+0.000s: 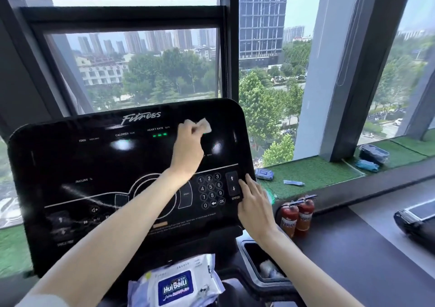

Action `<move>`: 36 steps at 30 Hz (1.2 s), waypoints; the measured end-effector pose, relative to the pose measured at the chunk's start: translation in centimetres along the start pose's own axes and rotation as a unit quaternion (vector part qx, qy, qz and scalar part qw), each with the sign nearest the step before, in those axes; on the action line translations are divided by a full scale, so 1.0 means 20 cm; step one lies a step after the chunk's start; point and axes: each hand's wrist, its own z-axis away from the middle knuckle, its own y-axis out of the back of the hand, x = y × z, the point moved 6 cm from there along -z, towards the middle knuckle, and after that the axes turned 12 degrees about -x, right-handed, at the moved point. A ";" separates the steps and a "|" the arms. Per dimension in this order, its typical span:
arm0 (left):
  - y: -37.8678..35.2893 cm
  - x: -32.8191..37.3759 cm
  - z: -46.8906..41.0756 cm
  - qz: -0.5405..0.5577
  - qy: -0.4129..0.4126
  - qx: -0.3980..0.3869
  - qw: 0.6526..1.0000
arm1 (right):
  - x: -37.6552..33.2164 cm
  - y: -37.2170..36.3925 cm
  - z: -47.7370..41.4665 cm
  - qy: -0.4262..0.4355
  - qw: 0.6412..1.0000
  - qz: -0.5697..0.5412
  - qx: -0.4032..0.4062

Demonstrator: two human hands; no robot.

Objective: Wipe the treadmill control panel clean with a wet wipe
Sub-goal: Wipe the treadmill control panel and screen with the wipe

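Observation:
The black glossy treadmill control panel (94,165) fills the middle of the view, with a number keypad and speed arrows at its right. My left hand (188,146) reaches across to the panel's upper right and presses a crumpled white wet wipe (204,125) against the glass near the heart-rate lights. My right hand (253,203) rests flat on the panel's lower right edge beside the speed arrows, fingers spread, holding nothing. A white and blue pack of wet wipes (175,285) lies on the ledge below the panel.
A cup holder (263,263) with crumpled white material sits right of the wipes pack. Two red fire extinguishers (297,215) stand on the floor at right. The green-turf windowsill (313,168) holds another wipes pack, a small tube and a dark container. A second machine's console (414,219) shows at far right.

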 end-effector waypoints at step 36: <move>0.29 -0.40 0.26 -0.045 0.008 0.052 0.998 | -0.22 -0.16 0.02 0.038 0.999 -0.010 -0.002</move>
